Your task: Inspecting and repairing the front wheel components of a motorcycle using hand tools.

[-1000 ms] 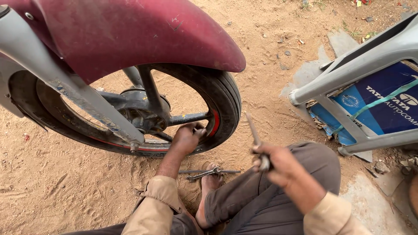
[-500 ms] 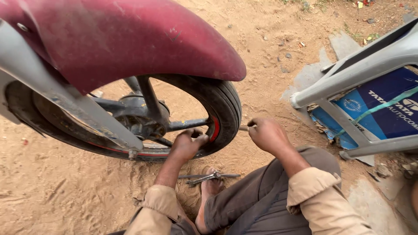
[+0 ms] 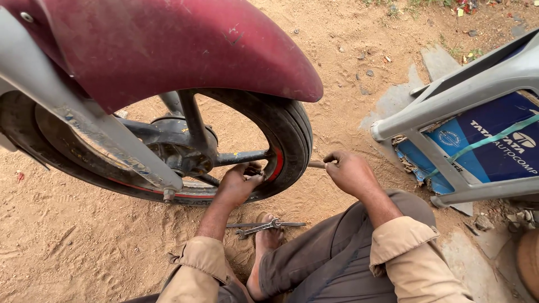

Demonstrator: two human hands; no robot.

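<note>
Crouching on sandy ground: a person works at the front wheel of a motorcycle, seen from above.
Fork leg (image 3: 84, 123): grey, slanting down across the wheel at far left, ending in a small nut near the rim.
Mudguard (image 3: 185, 50): dull maroon, scuffed, arching over the tyre and hiding its top.
Tyre (image 3: 295, 134): black, mounted upright on a dark spoked rim edged with a red stripe; the wheel fills the left half of the view, its lower edge close to the dirt.
Left hand (image 3: 238, 185): closed around the rim and tyre edge at the lower right of the wheel, fingers curled into the gap by the red stripe.
Spanners (image 3: 264, 226): a couple of metal tools lying crossed on the ground just beside a bare foot (image 3: 264, 247), untouched.
Rod (image 3: 316, 164): a thin metal bar, its tip meeting the tyre's outer side.
Right hand (image 3: 351, 171): fist closed on the rod's near end, pointing it at the tyre.
Doing it well: judging by the grip, the bar wants to stay low and close to the rim, with the other hand bracing the wheel so it cannot turn, and the lever eased rather than jerked, sparing fingers and tyre wall.
Grey plastic frame (image 3: 449, 106): at right, standing well apart from the wheel, with a blue carton (image 3: 483, 151) tucked under it.
</note>
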